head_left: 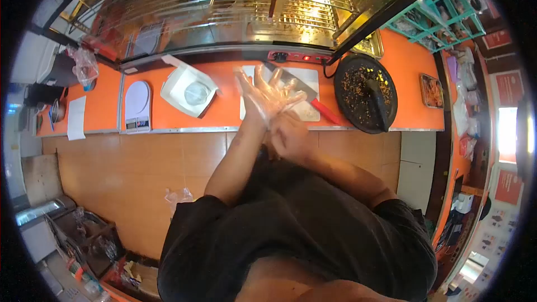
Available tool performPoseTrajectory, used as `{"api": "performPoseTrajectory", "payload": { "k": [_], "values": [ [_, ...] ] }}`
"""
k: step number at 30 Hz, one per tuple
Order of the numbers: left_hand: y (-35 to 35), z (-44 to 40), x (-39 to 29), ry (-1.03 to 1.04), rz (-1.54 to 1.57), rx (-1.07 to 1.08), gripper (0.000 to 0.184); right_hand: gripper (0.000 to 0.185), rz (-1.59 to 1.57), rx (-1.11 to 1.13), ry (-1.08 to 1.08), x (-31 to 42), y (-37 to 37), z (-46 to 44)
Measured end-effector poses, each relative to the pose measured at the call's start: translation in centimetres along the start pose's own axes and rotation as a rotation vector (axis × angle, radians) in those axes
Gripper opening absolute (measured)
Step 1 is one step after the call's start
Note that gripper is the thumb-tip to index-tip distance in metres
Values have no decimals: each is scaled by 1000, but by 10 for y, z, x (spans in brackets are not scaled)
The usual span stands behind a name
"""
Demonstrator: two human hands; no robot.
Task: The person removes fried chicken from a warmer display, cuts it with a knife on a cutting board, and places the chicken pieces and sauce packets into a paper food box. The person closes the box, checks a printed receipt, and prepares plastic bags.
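My left hand [271,92] wears a clear plastic glove, its fingers spread above a white cutting board [309,113]. At the left wrist, my right hand [291,137] is closed on the cuff of the plastic glove [265,113]. The right hand looks bare. Partly hidden behind the gloved fingers lies a knife [305,90] with a red handle, slanting across the board. To the left, an open white takeaway box [178,92] holds something round, whitish and translucent. A black stone mortar [347,114] with reddish bits, yellow pieces and a dark pestle [376,103] stands to the right.
A lit glass display cabinet [268,50] with fried food runs along the back. White kitchen scales [138,106] and a paper sheet [77,117] lie on the orange counter's left. A tray of reddish food [431,90] and a teal rack [442,25] are at right.
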State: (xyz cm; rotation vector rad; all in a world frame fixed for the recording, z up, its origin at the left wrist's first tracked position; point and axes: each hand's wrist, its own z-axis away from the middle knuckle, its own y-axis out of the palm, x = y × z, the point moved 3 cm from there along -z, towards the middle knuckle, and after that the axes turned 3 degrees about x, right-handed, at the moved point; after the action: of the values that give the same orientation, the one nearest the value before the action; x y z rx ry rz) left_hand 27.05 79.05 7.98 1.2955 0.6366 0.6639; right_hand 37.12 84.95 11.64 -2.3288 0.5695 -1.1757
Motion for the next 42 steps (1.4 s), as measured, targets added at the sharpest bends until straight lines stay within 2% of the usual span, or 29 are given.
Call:
{"api": "performPoseTrajectory", "payload": {
  "k": [1,3,5,6,7,8,9,11,12,14,18,20,21,23,24,25,27,28,31,33,34,37,42],
  "values": [
    [2,-9,5,-8,-7,17,108,19,-17,72,-17,-1,4,9],
    [7,-34,5,171,-315,-156,105,21,-117,313,-102,-2,4,36],
    [17,-63,6,220,-537,22,97,33,-95,237,47,-21,1,77],
    [42,-73,8,220,-642,94,95,33,-87,227,26,-38,-5,80],
    [66,-84,12,226,-745,159,92,36,233,81,186,-62,-17,80],
    [75,-100,14,304,-829,326,76,39,543,-72,350,-84,-31,86],
    [93,-119,11,413,-997,437,62,39,534,-77,327,-101,-40,93],
    [132,-130,-4,628,-1378,396,59,51,531,82,612,-155,-42,102],
    [135,-129,-5,617,-1414,386,59,51,495,71,614,-164,-40,109],
    [145,-136,-20,648,-1258,287,56,48,434,281,675,-187,-39,107],
    [138,-151,-42,666,-1031,156,52,43,425,237,625,-190,-40,119],
    [131,-152,-57,964,-926,164,41,40,307,203,779,-171,-53,128],
    [135,-143,-53,966,-933,165,41,40,177,164,844,-159,-60,138],
    [166,-119,-29,860,-1555,152,31,40,-55,141,962,-140,-67,168],
    [181,-116,-19,918,-1732,90,27,40,-156,163,1019,-131,-69,186],
    [201,-122,-10,927,-1726,86,27,40,-149,169,1013,-119,-71,198],
    [251,-149,9,1241,-2676,-67,23,40,-351,137,1129,-96,-73,218],
    [264,-175,14,1260,-2705,-66,23,40,-334,140,1124,-87,-75,225],
    [285,-265,17,878,-2388,-156,22,39,-405,92,1206,-71,-69,253],
    [280,-304,17,691,-2186,-282,22,36,-445,-15,1061,-75,-71,267],
    [276,-315,18,648,-2117,-323,22,35,-591,-41,1153,-71,-82,262],
    [272,-327,20,601,-1902,-383,22,34,-450,-49,1188,-73,-119,258],
    [270,-294,13,574,-1367,-311,24,31,-487,-103,1209,-81,-179,266]
  ]
}}
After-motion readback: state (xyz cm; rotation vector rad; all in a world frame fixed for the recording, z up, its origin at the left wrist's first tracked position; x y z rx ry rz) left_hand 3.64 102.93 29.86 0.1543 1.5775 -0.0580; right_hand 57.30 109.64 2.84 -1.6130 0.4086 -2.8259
